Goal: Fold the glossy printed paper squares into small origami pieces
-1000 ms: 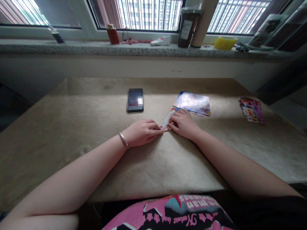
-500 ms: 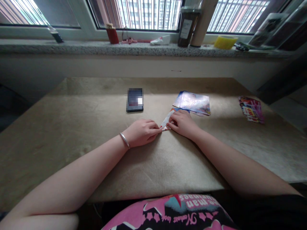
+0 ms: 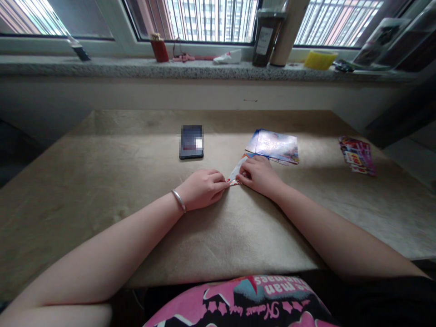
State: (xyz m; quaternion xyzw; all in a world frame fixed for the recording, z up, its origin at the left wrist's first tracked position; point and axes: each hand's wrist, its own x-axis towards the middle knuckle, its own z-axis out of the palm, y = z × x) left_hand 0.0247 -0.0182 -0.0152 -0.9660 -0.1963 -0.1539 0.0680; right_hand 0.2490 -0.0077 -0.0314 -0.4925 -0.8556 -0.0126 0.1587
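Left hand (image 3: pixel 202 188), right hand (image 3: pixel 260 176) both pinched small paper (image 3: pixel 237 172), seemingly part-folded already; stack of sheets (image 3: pixel 276 146) behind, not yet folded.

We hold a small folded piece of glossy printed paper (image 3: pixel 236 174), white on top with red and blue print along its edges. It lies flat on the beige cloth-covered table (image 3: pixel 102 181), just toward 1 o'clock from the table's middle, and its narrow shape runs from 7 o'clock to 1 o'clock. Our left hand (image 3: pixel 200 188) pinches its 7 o'clock tip. Our right hand (image 3: pixel 260 175) covers its 3 o'clock side and hides much of it.
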